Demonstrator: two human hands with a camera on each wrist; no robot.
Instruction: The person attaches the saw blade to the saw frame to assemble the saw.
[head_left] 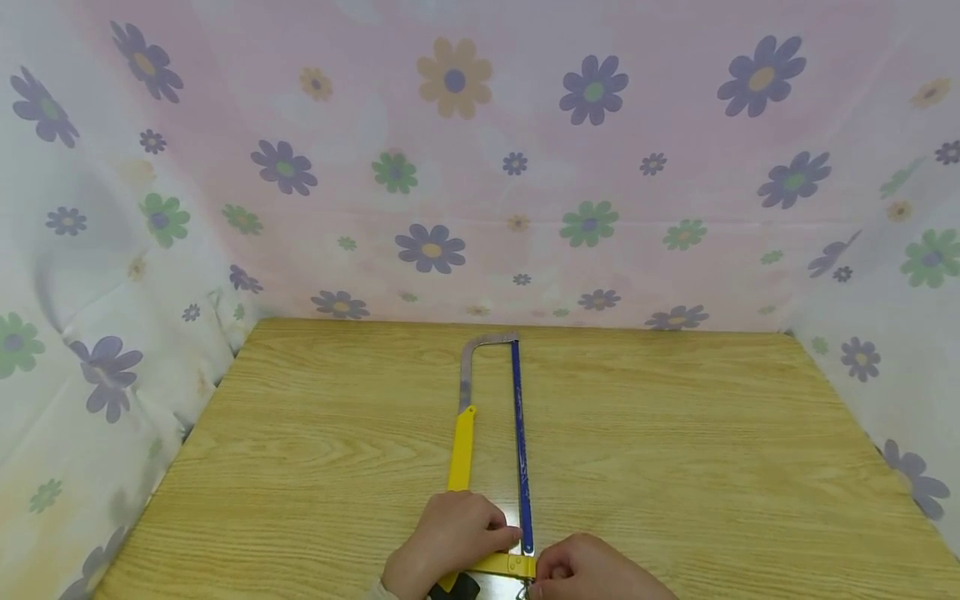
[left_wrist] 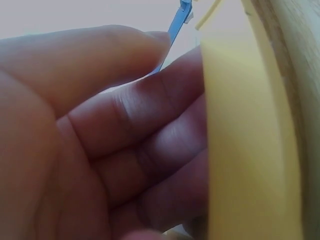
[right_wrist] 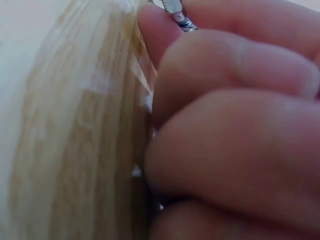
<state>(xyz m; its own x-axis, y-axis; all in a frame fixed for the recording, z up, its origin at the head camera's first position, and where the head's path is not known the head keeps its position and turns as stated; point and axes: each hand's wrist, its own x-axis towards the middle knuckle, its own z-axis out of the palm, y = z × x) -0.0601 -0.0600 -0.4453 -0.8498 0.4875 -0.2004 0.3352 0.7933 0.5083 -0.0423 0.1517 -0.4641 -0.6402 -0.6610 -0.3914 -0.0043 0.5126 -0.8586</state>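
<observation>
A hacksaw (head_left: 461,454) with a yellow and grey frame lies on the table, its blue blade (head_left: 521,433) on the right side. My left hand (head_left: 456,535) grips the frame near the black handle (head_left: 463,588), thumb towards the blade's near end. In the left wrist view the fingers pass behind the yellow frame (left_wrist: 245,130). At the near right corner of the saw, my right hand (head_left: 596,573), fingers curled, pinches a small threaded metal screw (right_wrist: 186,22). The fingers hide part of that screw.
The wood-grain table (head_left: 675,433) stretches out around the saw. Flower-patterned cloth (head_left: 510,192) hangs behind it and along both sides.
</observation>
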